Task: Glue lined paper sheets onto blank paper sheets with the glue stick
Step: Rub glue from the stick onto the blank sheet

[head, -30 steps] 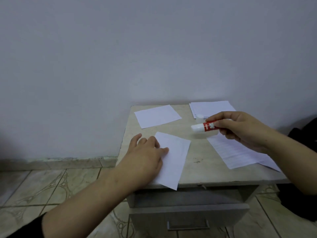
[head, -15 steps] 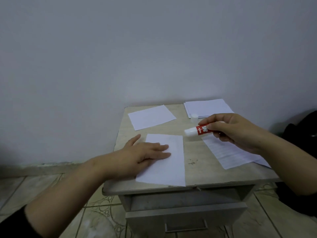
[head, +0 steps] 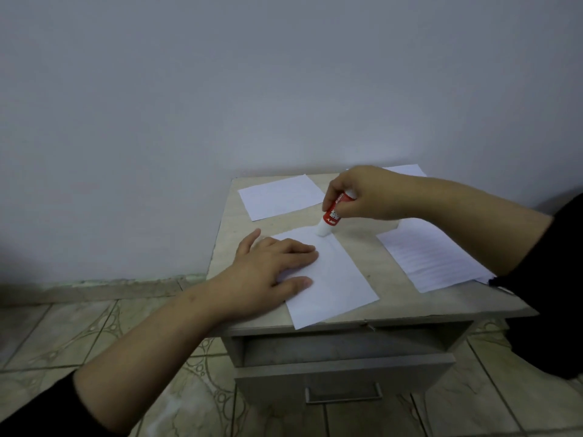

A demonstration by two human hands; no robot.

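Left hand (head: 271, 272): lies flat, fingers straight and spread, pressing down the left part of the blank white paper sheet (head: 334, 279) at the front of the small grey wooden bedside table (head: 378, 266).
Right hand (head: 366, 193): fingers curled round the red-and-white glue stick (head: 331, 216), gripping its upper end.
Glue stick: tilted, white tip down, touching the far edge of the blank sheet.
Lined white paper sheet (head: 432, 257): flat on the table's right side, apart from the blank sheet.
Another white paper sheet (head: 280, 197): far left corner.
Drawer (head: 344, 373): pulled partly open beneath the tabletop.
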